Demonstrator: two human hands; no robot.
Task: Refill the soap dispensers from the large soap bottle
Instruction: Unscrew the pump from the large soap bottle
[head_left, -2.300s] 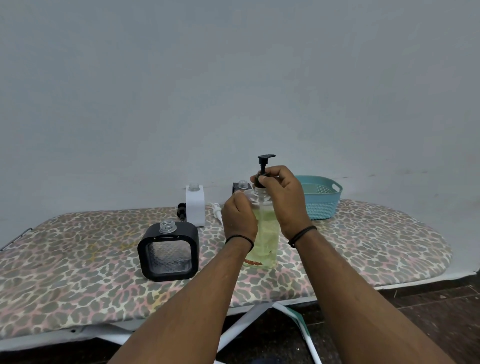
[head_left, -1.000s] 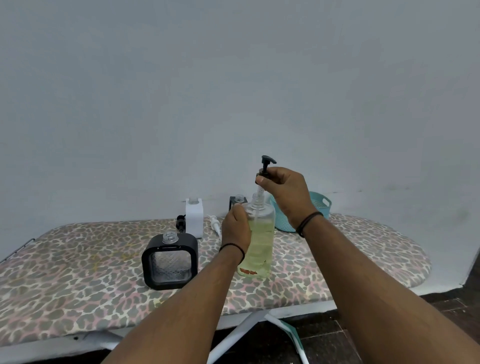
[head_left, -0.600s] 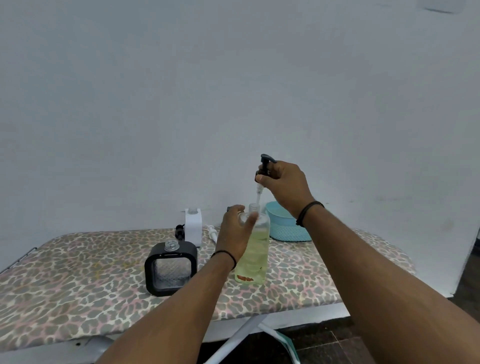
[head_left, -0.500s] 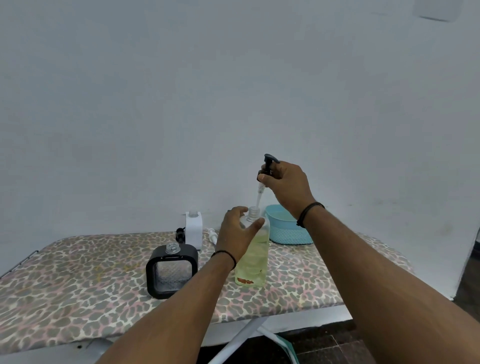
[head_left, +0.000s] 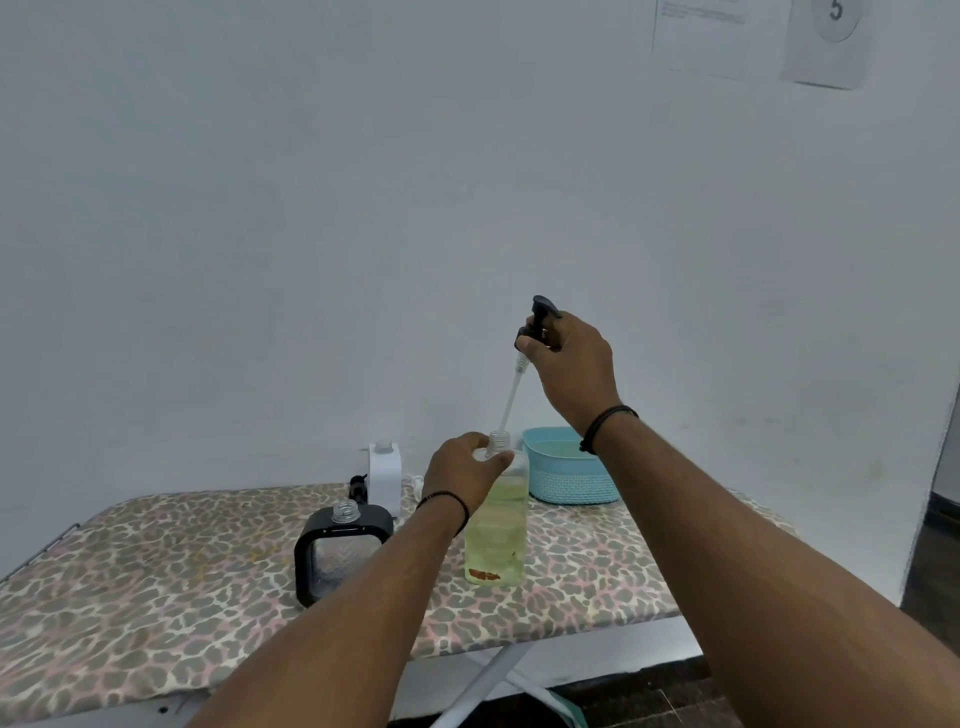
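Soap bottle (head_left: 497, 535), tall, clear and holding yellowish liquid, stands upright at the centre of the frame on the leopard-print board (head_left: 156, 582). We see the left hand (head_left: 465, 475) curled round its shoulder just below the open threaded neck. Above it, right of centre, the right hand (head_left: 571, 364) pinches the black pump head (head_left: 537, 319); its pale dip tube (head_left: 511, 395) slants down, and its lower end sits in the neck. To the left of the bottle we note a black square dispenser (head_left: 332, 551) with an uncapped clear neck. Behind it, against the wall, stands a white dispenser (head_left: 384, 470), also uncapped. A turquoise basket (head_left: 569, 480) rests behind the bottle to the right. Two paper sheets (head_left: 826, 41) occupy the upper right corner.
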